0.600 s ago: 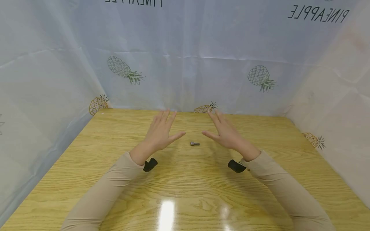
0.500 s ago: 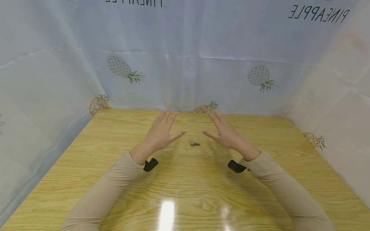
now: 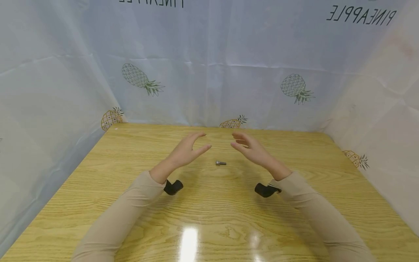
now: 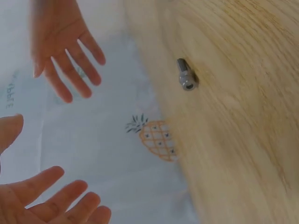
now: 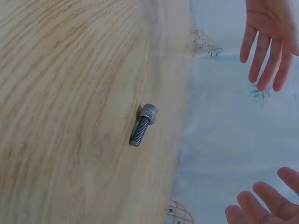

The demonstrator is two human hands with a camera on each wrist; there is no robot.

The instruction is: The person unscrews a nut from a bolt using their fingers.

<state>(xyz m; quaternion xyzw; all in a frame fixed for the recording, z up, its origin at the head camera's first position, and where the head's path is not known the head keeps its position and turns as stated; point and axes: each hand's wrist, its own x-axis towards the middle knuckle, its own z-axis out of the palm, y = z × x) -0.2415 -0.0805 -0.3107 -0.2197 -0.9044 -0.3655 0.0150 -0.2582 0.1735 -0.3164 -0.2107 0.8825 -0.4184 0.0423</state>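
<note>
While nothing is grasped, a bolt lies on the wooden tabletop

Left hand and right hand face each other from either side of the bolt, their fingertips beyond it in the head view. Neither touches it. In each, the thumb stands apart from the gently bent fingers; nothing is gripped, and the hands are well apart from each other. The bolt rests on its side between them, nearer the wearer than the fingertips, its head toward the wearer's left and its shank toward the right. (The thread is clearest in the right wrist view; whether the ring at the head is a separate part cannot be told.) A pineapple-printed cloth hangs behind.

Handling, as judged from this arrangement: both hands appear raised above the wood, so a sound approach to the bolt would draw one back slightly, then lower it until thumb and forefinger flank the head. Being the broader part and probably the heavier end, the head should give a steadier pinch than the slim shank. Light, even pressure from both sides seems best, since the round piece could roll if one fingertip meets it first. The other hand is better kept aside, where it neither crowds the pinch nor hides the bolt.
</note>
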